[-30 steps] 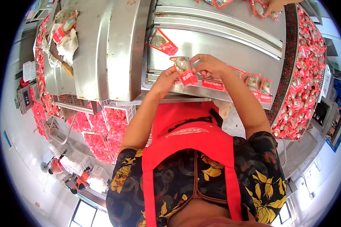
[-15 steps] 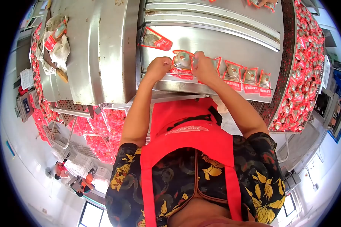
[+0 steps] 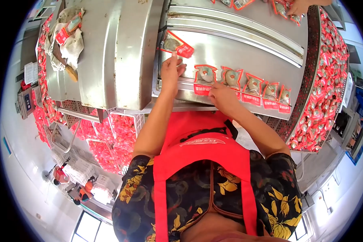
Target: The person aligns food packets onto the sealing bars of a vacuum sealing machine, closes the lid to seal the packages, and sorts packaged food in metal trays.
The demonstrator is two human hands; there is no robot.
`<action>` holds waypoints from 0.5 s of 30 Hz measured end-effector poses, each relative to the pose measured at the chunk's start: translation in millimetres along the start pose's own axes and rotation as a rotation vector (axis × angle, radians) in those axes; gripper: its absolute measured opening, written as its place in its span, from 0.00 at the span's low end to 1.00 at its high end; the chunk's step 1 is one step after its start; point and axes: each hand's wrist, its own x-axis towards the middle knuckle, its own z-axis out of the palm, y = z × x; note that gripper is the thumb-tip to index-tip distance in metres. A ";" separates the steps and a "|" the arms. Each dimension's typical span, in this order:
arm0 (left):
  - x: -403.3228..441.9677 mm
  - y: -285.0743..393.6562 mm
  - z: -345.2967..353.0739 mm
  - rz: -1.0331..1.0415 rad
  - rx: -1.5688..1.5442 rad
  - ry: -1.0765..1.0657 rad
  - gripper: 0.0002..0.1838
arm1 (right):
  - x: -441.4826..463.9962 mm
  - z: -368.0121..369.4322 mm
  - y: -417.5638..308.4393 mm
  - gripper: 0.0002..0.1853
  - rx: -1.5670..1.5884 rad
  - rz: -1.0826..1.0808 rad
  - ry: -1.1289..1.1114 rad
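A row of red-and-clear food packets, each with a round greyish-green item inside, lies along the near edge of the steel worktop (image 3: 213,50). My right hand (image 3: 224,96), fingers bent together, pinches the lower right edge of the leftmost packet (image 3: 205,75) in that row. Farther up and left, a separate packet (image 3: 174,44) lies tilted. My left hand (image 3: 172,74) reaches to its lower edge, forefinger stretched out and thumb apart; whether the fingertip touches it is unclear.
Metal rails (image 3: 234,28) cross the worktop. Another person's hand (image 3: 298,7) handles packets at the far right. Packets fill a perforated tray (image 3: 313,52) on the right. A cloth (image 3: 71,48) lies on the steel housing (image 3: 99,52) at left.
My left hand has left the packet both hands held and moved up to the tilted one. That packet now lies in the row, my right hand at its lower edge. The view has shifted slightly.
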 end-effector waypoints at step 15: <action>22.3 -4.5 -37.9 -0.075 0.041 -0.179 0.07 | 160.3 0.9 15.4 0.27 0.670 0.639 -0.183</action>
